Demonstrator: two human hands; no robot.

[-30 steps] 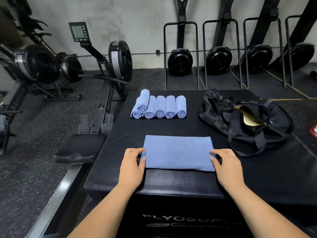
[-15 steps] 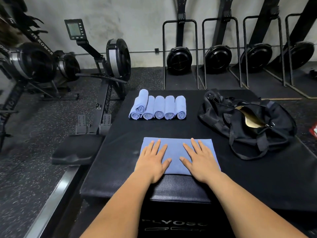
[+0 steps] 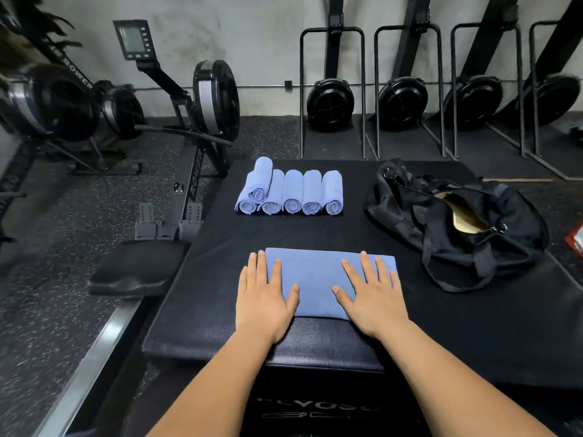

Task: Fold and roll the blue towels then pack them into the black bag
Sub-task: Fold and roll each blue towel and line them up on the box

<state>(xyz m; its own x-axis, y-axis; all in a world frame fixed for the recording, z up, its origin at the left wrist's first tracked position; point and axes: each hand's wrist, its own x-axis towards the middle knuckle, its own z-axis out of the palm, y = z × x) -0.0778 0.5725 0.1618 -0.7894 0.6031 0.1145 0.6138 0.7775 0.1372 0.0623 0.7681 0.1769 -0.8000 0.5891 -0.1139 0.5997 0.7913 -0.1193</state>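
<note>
A folded blue towel (image 3: 315, 279) lies flat near the front edge of the black padded box (image 3: 473, 335). My left hand (image 3: 265, 298) presses flat on its left end, fingers straight and spread. On the towel's right end my right hand (image 3: 372, 298) lies flat the same way. Several rolled blue towels (image 3: 293, 193) sit in a row at the back of the box, one stacked on top at the left. The black bag (image 3: 457, 225) rests at the right, unzipped, with a tan lining showing.
A rowing machine (image 3: 189, 121) with its seat (image 3: 135, 269) and rail stands close to the box's left side. More rowers stand upright along the back wall (image 3: 403, 99). A red-and-white item (image 3: 575, 241) lies on the floor at far right.
My hands left the towel's side edges, went flat on its middle, then slid apart toward its two ends. The towel has stayed in place.
</note>
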